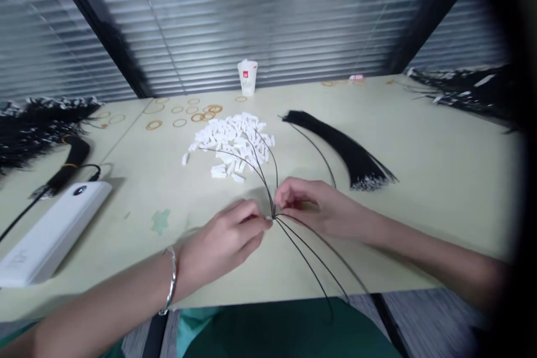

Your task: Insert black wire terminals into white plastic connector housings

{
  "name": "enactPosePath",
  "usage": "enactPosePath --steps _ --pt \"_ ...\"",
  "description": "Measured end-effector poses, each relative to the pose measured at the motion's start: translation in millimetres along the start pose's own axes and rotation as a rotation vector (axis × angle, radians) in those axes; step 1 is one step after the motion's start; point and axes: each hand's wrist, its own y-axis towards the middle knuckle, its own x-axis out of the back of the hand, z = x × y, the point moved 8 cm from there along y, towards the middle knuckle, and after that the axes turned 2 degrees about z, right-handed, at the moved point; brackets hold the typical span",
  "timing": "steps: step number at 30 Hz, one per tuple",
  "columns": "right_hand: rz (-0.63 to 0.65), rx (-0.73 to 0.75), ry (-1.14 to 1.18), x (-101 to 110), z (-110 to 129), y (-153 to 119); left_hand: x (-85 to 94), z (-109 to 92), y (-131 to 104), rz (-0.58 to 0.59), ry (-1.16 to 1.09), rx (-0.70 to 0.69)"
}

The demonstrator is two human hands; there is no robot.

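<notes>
Several thin black wires (300, 238) cross at one point in front of me, their ends fanning up over the table and down past its front edge. My left hand (230, 235) is closed, thumb and finger pinching the crossing point, where a tiny whitish piece shows. Just to the right, my right hand (316, 204) has its fingers curled together beside the wires; what its fingertips hold is too small to tell. A pile of small white pieces (237, 137) lies beyond the hands. To its right rests a thick bundle of black wires (339, 145).
A white power bank (54, 235) with a black cable lies at the left, near a banded black bundle (73, 162). Dark wire heaps (37, 128) sit at both far sides. A paper cup (248, 78) and rubber bands (205, 114) are at the back.
</notes>
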Motion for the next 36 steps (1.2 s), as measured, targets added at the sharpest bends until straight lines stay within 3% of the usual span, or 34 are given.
enactPosePath --steps 2,5,10,13,16,20,23,26,32,36 --pt "0.049 -0.078 0.063 2.4 -8.4 -0.1 -2.0 4.0 0.6 0.014 -0.031 0.03" --pt "0.063 -0.069 0.065 -1.9 -13.7 1.9 -3.1 5.1 2.8 0.003 -0.061 0.022" --pt "-0.052 0.039 0.111 -16.2 -16.9 14.4 -4.5 8.0 8.4 -0.02 -0.021 0.003" --pt "-0.121 0.098 0.222 -14.1 -14.9 19.0 -4.1 11.8 9.8 -0.027 -0.016 0.019" --pt "-0.272 0.144 0.347 8.4 -14.6 18.6 -4.3 13.3 9.0 -0.018 -0.03 0.027" --pt "-0.536 0.219 0.505 61.3 -23.6 10.7 -5.8 16.5 8.2 -0.028 -0.06 0.054" --pt "-0.637 0.287 0.581 96.7 -28.9 2.3 -8.0 24.8 11.3 -0.04 -0.11 0.086" --pt "-0.612 0.312 0.608 110.5 -29.8 -1.2 -10.7 32.9 19.0 0.013 -0.193 0.096" --pt "-0.524 0.284 0.522 105.2 -22.8 0.0 -11.1 27.9 32.9 0.175 -0.34 0.01" --pt "-0.486 0.207 0.343 107.9 -26.0 3.4 -13.6 31.7 29.6 0.161 -0.426 -0.002"
